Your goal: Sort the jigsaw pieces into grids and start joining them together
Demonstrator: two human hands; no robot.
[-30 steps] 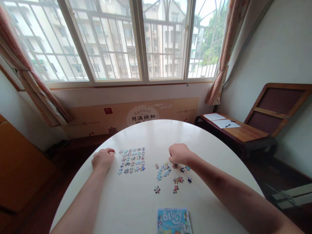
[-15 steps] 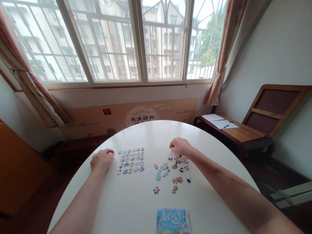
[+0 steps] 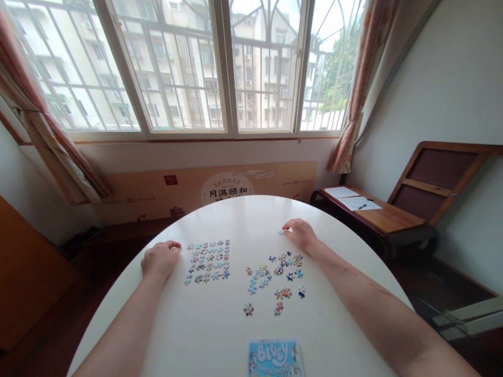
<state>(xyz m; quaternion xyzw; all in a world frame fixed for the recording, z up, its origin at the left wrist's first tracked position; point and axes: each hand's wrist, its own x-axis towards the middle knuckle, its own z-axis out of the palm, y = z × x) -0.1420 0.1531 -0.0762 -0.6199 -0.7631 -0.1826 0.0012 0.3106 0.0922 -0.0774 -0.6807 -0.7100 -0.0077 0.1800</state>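
A white round table (image 3: 220, 324) holds a neat grid of jigsaw pieces (image 3: 207, 261) at centre left and a loose scatter of pieces (image 3: 275, 277) to its right. My left hand (image 3: 157, 259) rests curled on the table just left of the grid, with nothing visible in it. My right hand (image 3: 301, 233) is stretched out beyond the scatter, its fingertips pinched on a single puzzle piece (image 3: 281, 231) lying on the table. A blue puzzle box lid (image 3: 275, 358) lies at the near edge.
A low wooden side table (image 3: 377, 217) with papers and a pen stands to the right, with a folded wooden frame (image 3: 444, 178) leaning on the wall behind it. A printed board (image 3: 220, 188) leans under the window. An orange panel (image 3: 27, 272) stands at the left.
My right hand has moved away from the scatter of pieces, farther across the table and to the right, and now pinches a single piece. My left hand stays by the grid.
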